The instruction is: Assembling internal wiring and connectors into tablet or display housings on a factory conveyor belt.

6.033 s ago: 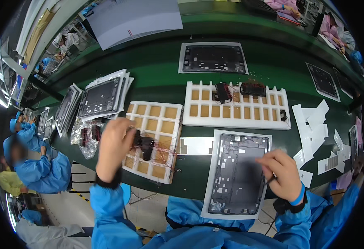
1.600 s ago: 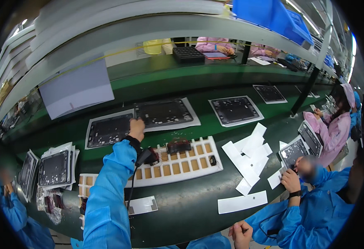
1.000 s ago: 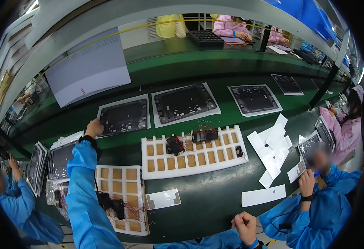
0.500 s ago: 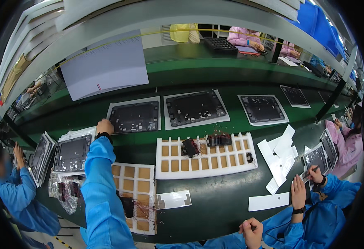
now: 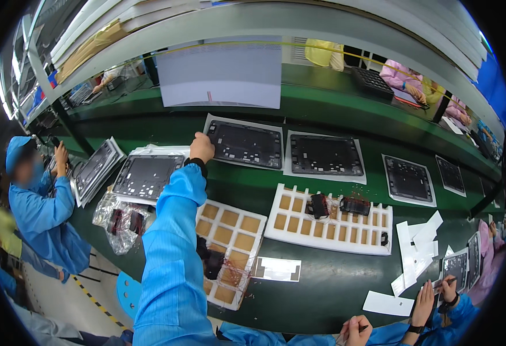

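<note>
Since half a second ago the left hand (image 5: pixel 201 147) has been stretched farther out, fingers now curled on the near-left corner of the dark panel (image 5: pixel 245 144), far of the white tray (image 5: pixel 228 242). That corner is best lifted flat. Right hand (image 5: pixel 357 331) is fisted round a thin tool

Dark panel (image 5: pixel 245 144) on a white sheet, gripped at its near-left corner.

The panel is a flat, dark grey rectangle dotted with small pale patches, lying face up on a slightly larger white sheet on the green table. It sits at the far side, just left of a second, like panel (image 5: pixel 325 155), the two close but apart. The left hand (image 5: pixel 201 147) reaches out to it, fingers closed on the sheet's near-left corner; whether that corner is lifted off the table cannot be told.
</note>
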Tool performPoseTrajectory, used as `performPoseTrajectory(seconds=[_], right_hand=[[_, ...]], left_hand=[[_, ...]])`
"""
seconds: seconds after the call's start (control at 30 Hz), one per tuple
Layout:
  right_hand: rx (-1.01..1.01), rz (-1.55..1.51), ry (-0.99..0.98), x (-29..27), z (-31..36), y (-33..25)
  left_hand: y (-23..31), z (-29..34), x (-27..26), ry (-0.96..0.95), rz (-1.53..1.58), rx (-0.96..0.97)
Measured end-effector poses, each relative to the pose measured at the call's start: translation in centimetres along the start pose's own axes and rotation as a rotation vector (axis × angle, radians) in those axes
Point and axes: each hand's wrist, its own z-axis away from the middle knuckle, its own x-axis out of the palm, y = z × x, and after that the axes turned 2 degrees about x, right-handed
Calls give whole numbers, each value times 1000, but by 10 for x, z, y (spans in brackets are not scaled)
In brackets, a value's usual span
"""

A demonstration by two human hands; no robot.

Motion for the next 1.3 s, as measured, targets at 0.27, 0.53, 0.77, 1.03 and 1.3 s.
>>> performPoseTrajectory(seconds=[0.27,0.53,0.77,1.03,1.3], right_hand=[[14,-12,-17,8,-1,0],[8,34,-114,28,-13,4],[-15,89,-92,45,-7,2],[-6,120,-108,42,-10,-5],[45,79,-72,23,-16,3]], left_hand=[[-100,10,-96,-2,155,89],[-271,58,-198,52,94,7],[-399,47,-184,90,-211,67],[-240,32,-179,107,-866,-132],[43,22,-35,-379,-51,499]])
